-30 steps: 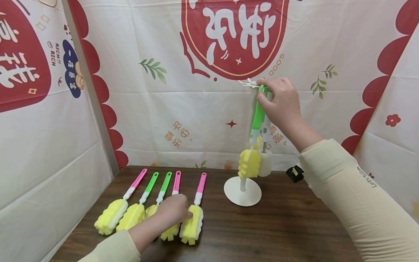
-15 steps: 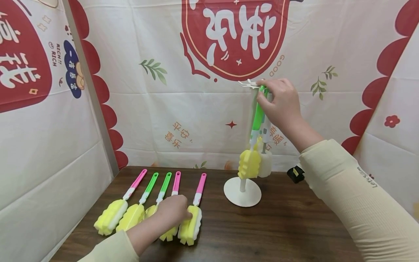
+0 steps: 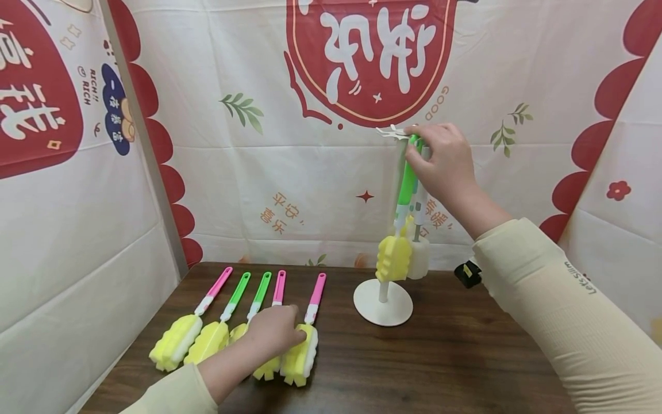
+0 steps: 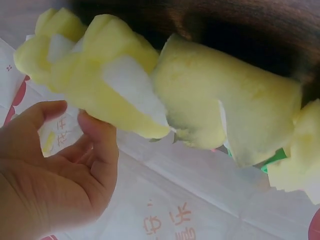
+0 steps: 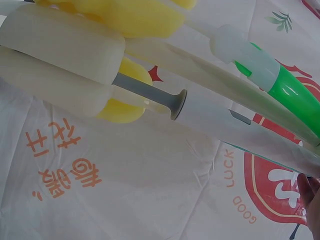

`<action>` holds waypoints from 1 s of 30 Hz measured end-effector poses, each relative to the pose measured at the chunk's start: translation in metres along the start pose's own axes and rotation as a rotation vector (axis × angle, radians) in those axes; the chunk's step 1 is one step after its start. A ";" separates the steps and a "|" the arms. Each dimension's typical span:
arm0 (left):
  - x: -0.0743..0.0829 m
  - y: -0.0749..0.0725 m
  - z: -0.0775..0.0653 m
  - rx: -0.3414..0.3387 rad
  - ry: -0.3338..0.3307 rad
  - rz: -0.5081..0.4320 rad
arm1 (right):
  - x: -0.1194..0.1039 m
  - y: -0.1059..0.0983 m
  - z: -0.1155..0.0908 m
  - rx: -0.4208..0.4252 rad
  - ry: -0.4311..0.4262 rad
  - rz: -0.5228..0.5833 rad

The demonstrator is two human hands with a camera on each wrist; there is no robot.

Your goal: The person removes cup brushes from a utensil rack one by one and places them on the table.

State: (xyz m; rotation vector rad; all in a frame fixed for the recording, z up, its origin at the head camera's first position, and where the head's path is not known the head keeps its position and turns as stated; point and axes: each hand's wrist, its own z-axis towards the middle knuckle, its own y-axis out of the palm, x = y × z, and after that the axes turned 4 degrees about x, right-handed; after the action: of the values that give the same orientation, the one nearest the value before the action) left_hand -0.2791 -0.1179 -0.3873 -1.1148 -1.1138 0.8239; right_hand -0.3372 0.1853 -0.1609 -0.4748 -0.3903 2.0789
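Observation:
Several sponge brushes with pink or green handles lie in a row on the wooden table. At the row's right end, my left hand (image 3: 274, 333) touches the yellow-and-white head of a pink-handled sponge brush (image 3: 300, 359). In the left wrist view, the thumb and fingers (image 4: 100, 130) bend at the sponge's edge without closing round it. My right hand (image 3: 447, 161) is at the top of a white stand (image 3: 384, 315), gripping the upper handle of a hanging green-handled sponge brush (image 3: 406, 187). Beside it hangs a white-headed brush (image 5: 60, 45) with a grey neck.
White prongs (image 3: 392, 133) jut from the stand's top. A small black object (image 3: 468, 275) sits near the table's back edge, beside my right sleeve. A printed white cloth (image 3: 331, 190) hangs behind and at both sides.
The rightmost brush on the table has shifted slightly left, towards its neighbour, with my left hand at its head. My right hand stays in place at the stand's top.

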 end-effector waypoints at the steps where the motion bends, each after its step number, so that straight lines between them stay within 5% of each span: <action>1: -0.001 0.000 0.001 0.009 0.016 0.002 | 0.000 0.000 0.000 0.000 0.002 -0.002; 13: -0.007 0.000 -0.002 -0.040 0.250 0.058 | -0.007 0.000 -0.004 0.021 0.004 -0.014; 22: -0.010 0.000 -0.007 -0.118 0.413 0.196 | -0.009 -0.001 -0.006 0.030 -0.002 -0.013; 30: -0.011 -0.002 -0.009 -0.153 0.462 0.285 | -0.010 -0.001 -0.006 0.027 0.008 -0.012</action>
State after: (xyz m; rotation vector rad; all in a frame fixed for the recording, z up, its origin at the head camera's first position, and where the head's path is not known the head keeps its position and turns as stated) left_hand -0.2730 -0.1309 -0.3888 -1.5253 -0.6465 0.6567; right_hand -0.3289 0.1776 -0.1643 -0.4629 -0.3589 2.0676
